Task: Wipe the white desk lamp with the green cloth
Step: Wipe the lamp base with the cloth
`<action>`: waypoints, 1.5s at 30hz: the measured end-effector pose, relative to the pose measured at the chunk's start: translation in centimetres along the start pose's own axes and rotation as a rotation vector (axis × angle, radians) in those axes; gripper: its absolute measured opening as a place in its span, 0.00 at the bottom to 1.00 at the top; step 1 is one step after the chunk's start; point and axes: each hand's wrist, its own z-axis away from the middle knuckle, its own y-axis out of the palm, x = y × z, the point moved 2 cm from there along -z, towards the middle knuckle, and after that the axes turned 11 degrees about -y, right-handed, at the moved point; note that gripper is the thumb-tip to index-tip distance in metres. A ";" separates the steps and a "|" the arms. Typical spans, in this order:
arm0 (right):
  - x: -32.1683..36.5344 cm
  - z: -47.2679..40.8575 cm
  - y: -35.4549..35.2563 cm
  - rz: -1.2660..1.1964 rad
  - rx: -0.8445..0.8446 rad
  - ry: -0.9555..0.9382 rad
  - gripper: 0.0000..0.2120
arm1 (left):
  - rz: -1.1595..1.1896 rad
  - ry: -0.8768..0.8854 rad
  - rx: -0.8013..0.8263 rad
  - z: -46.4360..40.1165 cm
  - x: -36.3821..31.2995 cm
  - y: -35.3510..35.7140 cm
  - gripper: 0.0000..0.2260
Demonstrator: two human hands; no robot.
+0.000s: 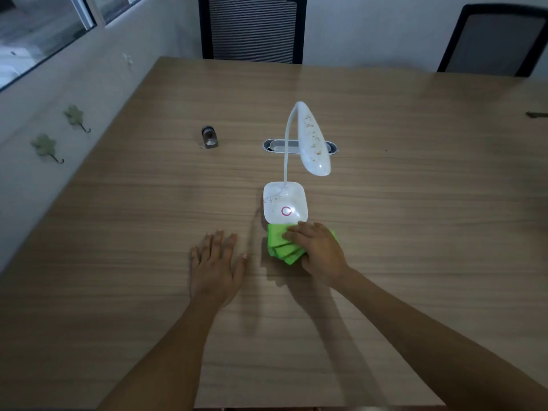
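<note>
While left hand (218, 262) lies flat, right hand (318, 249) presses cloth (280, 247).

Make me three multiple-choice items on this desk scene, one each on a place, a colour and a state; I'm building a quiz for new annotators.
1. Where does the folded green cloth lie?
A. Against the near edge of the white desk lamp's square base
B. Beside the small grey metal object
C. On the black mesh chair

2. What colour is the ring mark on the lamp base?
A. Blue
B. Pink-red
C. Green

3. How is the left hand?
A. Gripping the lamp neck
B. Fisted around the cloth
C. Flat on the wooden table, fingers spread

Answers: 1 A, the cloth touches the base's near side under the right hand; 2 B, the ring shows pink-red; 3 C, the palm lies down and empty.
</note>
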 end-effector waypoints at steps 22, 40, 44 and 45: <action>0.0 -9.1 0.3 0.096 0.050 0.173 0.18 | 0.032 0.012 -0.025 0.0 0.1 -0.1 0.27; -0.4 -7.8 -0.7 0.096 0.016 0.211 0.22 | 0.026 0.016 -0.049 0.1 0.1 0.0 0.26; -0.1 -7.2 0.8 0.115 0.175 0.188 0.18 | 0.035 0.023 -0.056 0.0 0.1 -0.1 0.26; 0.2 -6.6 1.0 0.172 0.166 0.161 0.18 | 0.036 0.021 -0.056 0.0 0.1 0.0 0.26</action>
